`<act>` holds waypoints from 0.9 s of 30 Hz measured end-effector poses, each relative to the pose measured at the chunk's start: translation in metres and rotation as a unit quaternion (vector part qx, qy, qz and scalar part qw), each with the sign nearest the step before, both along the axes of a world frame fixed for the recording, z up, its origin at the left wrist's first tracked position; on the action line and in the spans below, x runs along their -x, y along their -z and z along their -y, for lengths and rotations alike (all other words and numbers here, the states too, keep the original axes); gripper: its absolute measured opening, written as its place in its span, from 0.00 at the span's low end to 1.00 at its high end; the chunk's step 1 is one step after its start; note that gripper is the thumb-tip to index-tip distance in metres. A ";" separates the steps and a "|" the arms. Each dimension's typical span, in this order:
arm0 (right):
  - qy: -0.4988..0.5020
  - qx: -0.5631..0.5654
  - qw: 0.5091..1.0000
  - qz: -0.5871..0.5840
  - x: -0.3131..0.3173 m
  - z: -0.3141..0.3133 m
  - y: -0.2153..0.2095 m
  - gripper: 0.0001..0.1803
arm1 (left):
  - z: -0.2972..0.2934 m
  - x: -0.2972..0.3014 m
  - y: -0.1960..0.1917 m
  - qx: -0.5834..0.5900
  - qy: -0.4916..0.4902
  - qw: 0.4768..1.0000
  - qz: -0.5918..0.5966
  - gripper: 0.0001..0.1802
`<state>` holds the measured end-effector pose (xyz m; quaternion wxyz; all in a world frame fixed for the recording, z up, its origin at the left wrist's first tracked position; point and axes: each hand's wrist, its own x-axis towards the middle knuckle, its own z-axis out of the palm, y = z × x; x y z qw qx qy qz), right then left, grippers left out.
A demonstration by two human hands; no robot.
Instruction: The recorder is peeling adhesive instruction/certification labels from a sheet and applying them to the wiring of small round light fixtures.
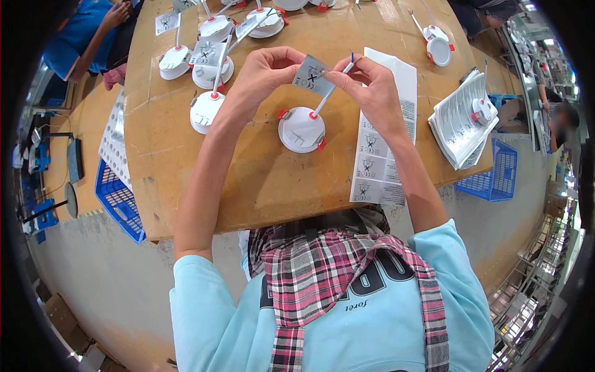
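Observation:
A silver-grey printed label [310, 79] is held up above the table between my two hands. My left hand [263, 77] is closed in a pinch on its left edge. My right hand [375, 90] pinches the right edge, thumb and fingers beside the white cable [326, 99]. That cable rises from a round white downlight [300, 133] lying on the table, with red-tipped spring clips on its sides. Blue wire shows at the cable's upper end. Below my right hand lies a sheet of labels [377, 170], partly covered by my forearm.
Several labelled downlights [175, 62] stand at the far left of the table [248, 180]. Two more [439, 51] lie at the far right. A stack of label sheets [457, 127] bears another downlight [483, 110]. Blue baskets [121, 204] sit beside the table. A co-worker's arm [93, 46] is at upper left.

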<state>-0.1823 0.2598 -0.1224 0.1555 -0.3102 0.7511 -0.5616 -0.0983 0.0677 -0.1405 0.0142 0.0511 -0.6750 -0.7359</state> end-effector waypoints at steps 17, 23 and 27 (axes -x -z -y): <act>0.001 0.036 0.999 0.018 -0.010 0.006 0.005 0.10 | -0.006 -0.002 -0.003 0.016 -0.081 0.996 -0.022 0.07; 0.002 0.057 0.998 0.040 -0.014 0.009 0.009 0.11 | -0.003 -0.003 -0.002 0.027 -0.071 0.997 -0.020 0.06; -0.004 0.049 0.998 0.034 -0.014 0.010 0.009 0.11 | -0.001 -0.003 0.001 0.031 -0.066 0.997 -0.019 0.06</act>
